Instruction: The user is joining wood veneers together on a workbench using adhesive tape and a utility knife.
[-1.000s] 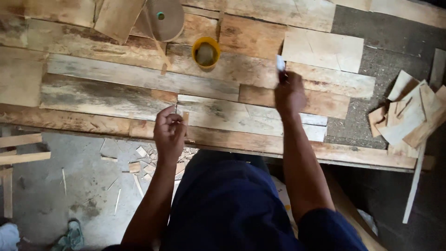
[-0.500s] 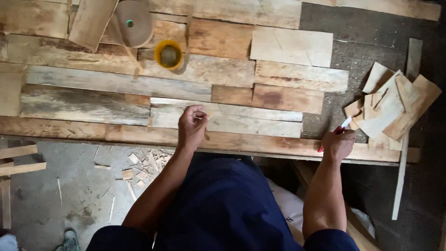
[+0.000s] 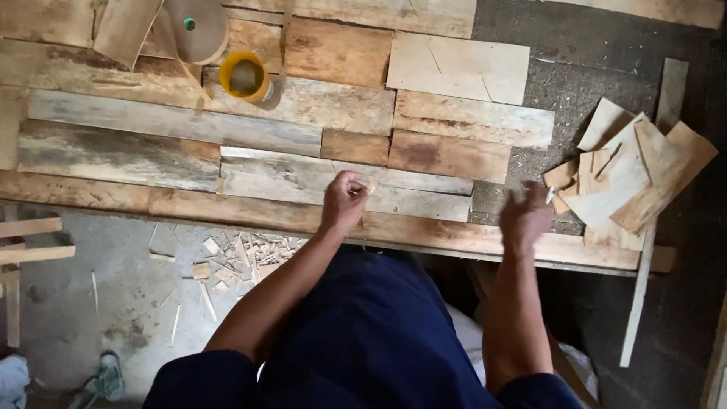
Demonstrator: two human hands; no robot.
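We see a rough grey concrete floor (image 3: 98, 295) littered with wood chips (image 3: 242, 254), weathered planks (image 3: 136, 155) laid side by side above it, and dark gritty ground (image 3: 598, 76) to the right under dim light.

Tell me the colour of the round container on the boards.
Yellow container, seen from the head view.

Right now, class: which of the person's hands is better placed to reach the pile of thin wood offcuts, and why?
Right. The right hand hovers beside the offcut pile, while the left hand rests fisted on the planks, farther away.
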